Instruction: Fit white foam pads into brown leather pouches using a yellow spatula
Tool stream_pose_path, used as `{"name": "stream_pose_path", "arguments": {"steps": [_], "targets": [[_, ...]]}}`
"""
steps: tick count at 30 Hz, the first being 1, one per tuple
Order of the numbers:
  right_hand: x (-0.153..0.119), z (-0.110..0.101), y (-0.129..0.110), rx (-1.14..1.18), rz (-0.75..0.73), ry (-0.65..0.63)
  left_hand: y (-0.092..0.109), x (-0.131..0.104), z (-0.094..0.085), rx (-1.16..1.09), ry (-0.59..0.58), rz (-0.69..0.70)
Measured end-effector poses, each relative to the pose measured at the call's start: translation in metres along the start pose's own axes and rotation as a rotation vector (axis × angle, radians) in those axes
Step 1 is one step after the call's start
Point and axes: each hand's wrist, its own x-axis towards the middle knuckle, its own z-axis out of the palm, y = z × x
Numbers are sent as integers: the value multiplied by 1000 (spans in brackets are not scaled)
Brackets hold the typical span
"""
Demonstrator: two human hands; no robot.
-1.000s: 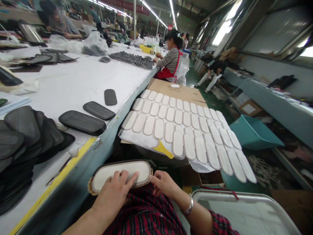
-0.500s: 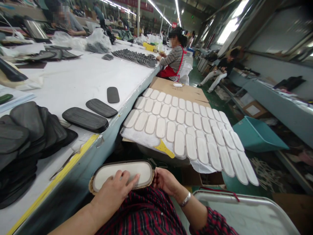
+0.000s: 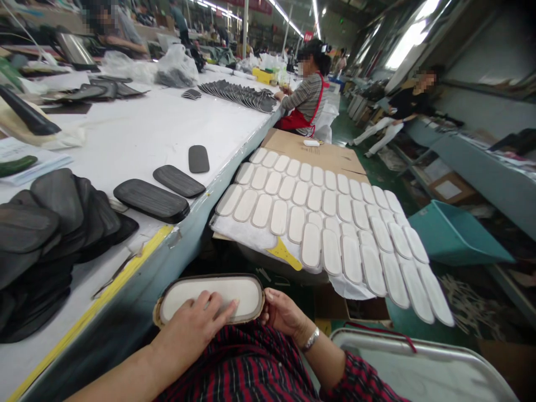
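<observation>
White pad (image 3: 245, 289) lay above the lap (image 3: 247, 365), beside the table (image 3: 125, 134), with the left hand (image 3: 190, 324) spread on its face and the right hand (image 3: 285, 314) pinching its edge (image 3: 262, 300). I judged that uneven finger pressure could have skewed the pad or wrinkled its edge. I could not tell what the bin (image 3: 456, 243) or box (image 3: 330, 304) contained.

White table (image 3: 167, 128), dark pads (image 3: 151, 200) atop.
</observation>
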Motion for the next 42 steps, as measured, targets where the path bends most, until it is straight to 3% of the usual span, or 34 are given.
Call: {"name": "stream_pose_path", "arguments": {"steps": [7,15,19,24,26,29,33,34,37,42], "targets": [[19,-7,-6,-49,28,-34,2,8,1,-30,-48,-89],[26,-11,-19,-249,146,7,-2,12,-3,-84,-89,-68],[24,1,-34,-384,215,104,-1,15,-2,-86,-92,-63],[20,27,-52,-728,315,250,5,13,-12,-183,-59,-121],[19,32,-56,-799,353,260,-4,1,-16,-350,-9,-156],[18,33,-55,-821,380,250,-35,-32,-11,-802,144,-286],[17,32,-52,-791,361,259,-82,-71,28,-1445,628,-848],[18,32,-51,-778,361,258,-89,-74,40,-1633,663,-912],[18,32,-51,-727,373,239,-92,-64,71,-2065,469,-845],[20,27,-53,-625,396,196,-82,-40,87,-2181,285,-697]]}}
